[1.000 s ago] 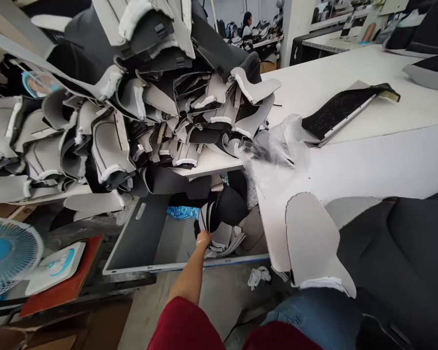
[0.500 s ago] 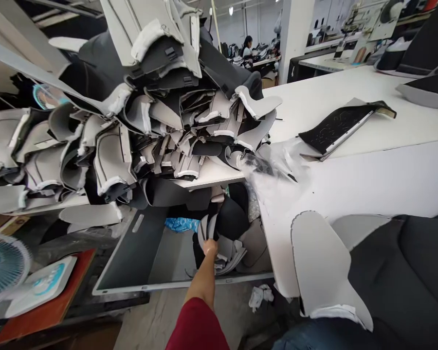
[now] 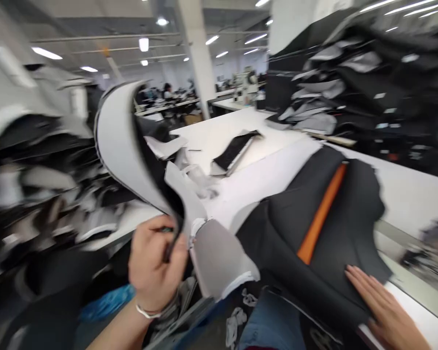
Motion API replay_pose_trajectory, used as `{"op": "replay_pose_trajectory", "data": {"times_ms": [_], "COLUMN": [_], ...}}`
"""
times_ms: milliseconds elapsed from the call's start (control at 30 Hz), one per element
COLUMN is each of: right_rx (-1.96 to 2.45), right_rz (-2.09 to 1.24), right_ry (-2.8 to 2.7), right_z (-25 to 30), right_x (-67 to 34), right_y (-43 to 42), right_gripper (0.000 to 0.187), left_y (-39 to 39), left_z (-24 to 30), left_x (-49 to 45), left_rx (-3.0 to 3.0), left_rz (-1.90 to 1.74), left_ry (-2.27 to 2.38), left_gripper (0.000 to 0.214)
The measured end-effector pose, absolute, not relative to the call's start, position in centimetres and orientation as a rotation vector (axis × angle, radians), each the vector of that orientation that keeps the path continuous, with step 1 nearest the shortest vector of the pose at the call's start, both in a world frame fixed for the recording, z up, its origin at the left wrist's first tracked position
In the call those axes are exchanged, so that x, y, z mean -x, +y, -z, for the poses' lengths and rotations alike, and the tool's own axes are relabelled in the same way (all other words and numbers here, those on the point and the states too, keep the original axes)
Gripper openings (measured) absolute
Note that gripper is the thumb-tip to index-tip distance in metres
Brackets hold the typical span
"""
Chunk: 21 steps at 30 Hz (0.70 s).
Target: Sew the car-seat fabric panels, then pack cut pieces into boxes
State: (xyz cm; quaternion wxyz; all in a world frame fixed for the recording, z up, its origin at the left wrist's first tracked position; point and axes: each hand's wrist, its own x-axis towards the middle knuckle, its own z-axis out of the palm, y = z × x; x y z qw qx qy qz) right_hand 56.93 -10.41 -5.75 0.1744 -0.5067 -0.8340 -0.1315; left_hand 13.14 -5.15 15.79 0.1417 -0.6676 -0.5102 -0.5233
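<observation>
While my right hand [image 3: 387,304] lay palm-down, fingers outstretched, on the black cover [image 3: 337,255] with its orange strip [image 3: 323,214], my left hand [image 3: 154,270] pinched the lower end of the grey-faced panel [image 3: 118,131], which curved up above it. Step, as judged: holding the panel raised; next move called for a firm pinch, steady right palm.

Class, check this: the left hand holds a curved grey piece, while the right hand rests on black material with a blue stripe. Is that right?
Not blue: the head view shows an orange stripe on the black material under the right hand. The rest stands.
</observation>
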Motion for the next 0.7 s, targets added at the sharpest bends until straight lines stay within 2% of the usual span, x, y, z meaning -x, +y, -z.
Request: {"op": "replay_pose_trajectory", "data": {"times_ms": [67,167,267,367,433,567,667,700], "right_rx": [1.503,1.690,1.777,1.784,1.768,1.733,1.709,1.699], "right_rz": [0.400,0.267,0.048,-0.049,-0.069,-0.101,-0.132,-0.139], "right_ry": [-2.381,-2.299,-2.236,-2.175,-2.142,-2.089,-2.058,-2.046], "right_z": [4.7,3.4,2.7,2.5,2.6,2.6,2.7,2.7], "right_x": [-57.3,-58.5,-59.9,-60.4,-60.2,-59.9,-60.2,-60.3], "right_y": [-10.6,-9.8,-9.5,-9.5,-9.4,-8.9,-8.8,-8.8], "right_gripper": [0.083,0.079,0.077,0.077,0.077,0.073,0.068,0.066], "left_y": [-3.9,-1.7,-0.3,0.1,-0.1,0.1,1.3,1.8], "left_z": [-15.5,-11.8,-8.2,-8.3,-10.0,-11.7,-9.6,-8.6], "left_x": [-20.0,-28.8,-34.0,-36.9,-39.2,-45.2,-48.0,-48.3], "left_rx": [2.332,2.743,2.824,2.800,2.837,2.870,2.781,2.755], "left_rz": [1.115,0.399,-0.363,-0.769,-0.765,-0.222,-0.252,-0.327], "left_ry": [-1.178,-0.861,-0.519,-0.325,-0.305,-0.200,-0.284,-0.315], "left_gripper": [0.007,0.015,0.018,0.013,0.017,0.034,0.076,0.080]}}
